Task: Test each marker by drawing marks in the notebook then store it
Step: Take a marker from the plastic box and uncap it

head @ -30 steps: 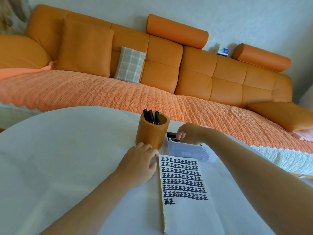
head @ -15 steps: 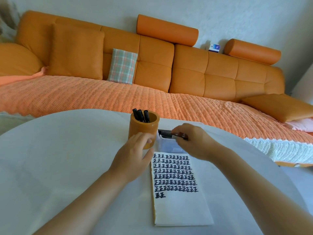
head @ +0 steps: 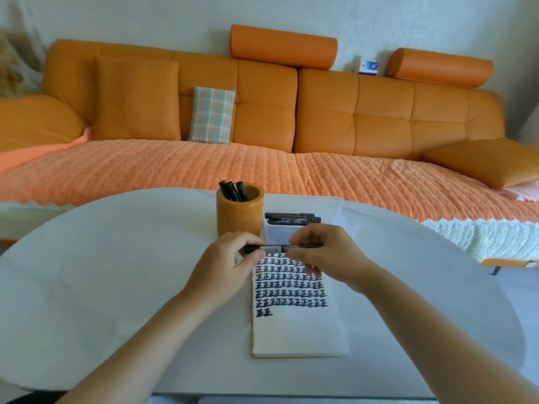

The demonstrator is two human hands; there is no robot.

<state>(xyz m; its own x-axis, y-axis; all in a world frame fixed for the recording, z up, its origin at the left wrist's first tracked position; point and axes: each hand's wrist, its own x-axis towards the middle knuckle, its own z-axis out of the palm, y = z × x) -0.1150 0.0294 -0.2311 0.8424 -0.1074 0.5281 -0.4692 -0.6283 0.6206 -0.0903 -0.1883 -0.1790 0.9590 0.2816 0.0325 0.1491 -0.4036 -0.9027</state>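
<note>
A black marker (head: 277, 247) lies level between both hands above the top of the notebook (head: 294, 328). My left hand (head: 226, 263) pinches its left end and my right hand (head: 326, 255) grips its right part. The open notebook page carries several rows of black marks, its lower half blank. An orange pen cup (head: 239, 212) behind my left hand holds three black markers (head: 233, 191). A clear plastic box (head: 281, 231) to the cup's right holds more black markers (head: 293, 218).
The round white table (head: 102, 272) carries everything. Beyond its far edge runs an orange sofa (head: 262, 112) with a woven orange cover, a checked cushion (head: 212, 114) and two bolsters. A small blue and white box (head: 368, 67) sits on the sofa's back ledge.
My right hand lifted a marker out of the clear box and brought it over the notebook. My left hand left the table beside the cup and took hold of the marker's left end.
</note>
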